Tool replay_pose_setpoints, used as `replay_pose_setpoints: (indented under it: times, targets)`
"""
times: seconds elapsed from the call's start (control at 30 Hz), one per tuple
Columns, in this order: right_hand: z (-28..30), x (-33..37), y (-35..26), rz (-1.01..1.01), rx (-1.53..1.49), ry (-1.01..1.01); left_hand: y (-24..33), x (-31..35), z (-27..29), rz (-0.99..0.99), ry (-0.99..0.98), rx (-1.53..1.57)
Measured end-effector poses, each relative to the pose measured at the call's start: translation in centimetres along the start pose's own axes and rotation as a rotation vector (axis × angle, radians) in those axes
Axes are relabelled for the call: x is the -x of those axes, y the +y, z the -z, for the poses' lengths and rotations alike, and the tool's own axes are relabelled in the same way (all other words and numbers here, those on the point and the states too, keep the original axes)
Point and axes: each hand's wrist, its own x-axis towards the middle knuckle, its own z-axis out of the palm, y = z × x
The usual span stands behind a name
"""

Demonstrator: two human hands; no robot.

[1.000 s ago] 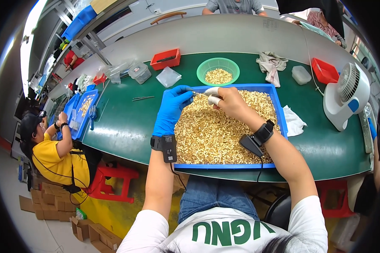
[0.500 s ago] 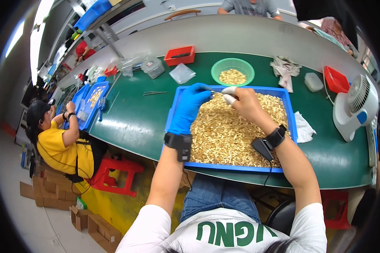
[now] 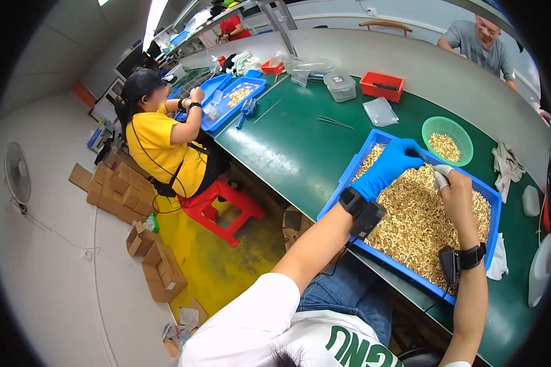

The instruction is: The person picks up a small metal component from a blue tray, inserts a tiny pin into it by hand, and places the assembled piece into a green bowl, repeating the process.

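Note:
My left hand (image 3: pixel 393 169), in a blue glove, is held over a blue tray (image 3: pixel 404 270) full of small brass-coloured pieces (image 3: pixel 410 227). Its fingers are pinched together at the tips. Close by on the right, my right hand (image 3: pixel 457 197) has white covers on some fingertips, and its thumb and fingers are closed too. The fingertips of both hands face each other across a small gap. Whatever they pinch is too small to make out. Just beyond the tray stands a green plastic basket (image 3: pixel 465 137) with more of the brass-coloured pieces in it.
Tweezers (image 3: pixel 335 122), a clear bag (image 3: pixel 380 112), a red bin (image 3: pixel 382 87) and a clear tub (image 3: pixel 340 87) lie across the green table. A cloth (image 3: pixel 507 168) and white fan (image 3: pixel 542 269) are at right. A person in yellow (image 3: pixel 165 144) works at left.
The view has swung left, so the tray and my hands appear farther right. Both hands stay over the tray, fingers still pinched; the thin piece seen between them earlier no longer shows clearly.

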Motion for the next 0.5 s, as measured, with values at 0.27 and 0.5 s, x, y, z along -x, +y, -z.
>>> replay_pose_setpoints:
  times: [0.27,0.5]
  targets:
    - [-0.2,0.3,-0.8,-0.166,-0.158,0.026,-0.3,0.4,-0.3,0.022,-0.019,0.034]
    - [-0.1,-1.6,1.7,-0.181,-0.414,-0.229,1.8,-0.2,0.6,0.010,-0.022,-0.282]
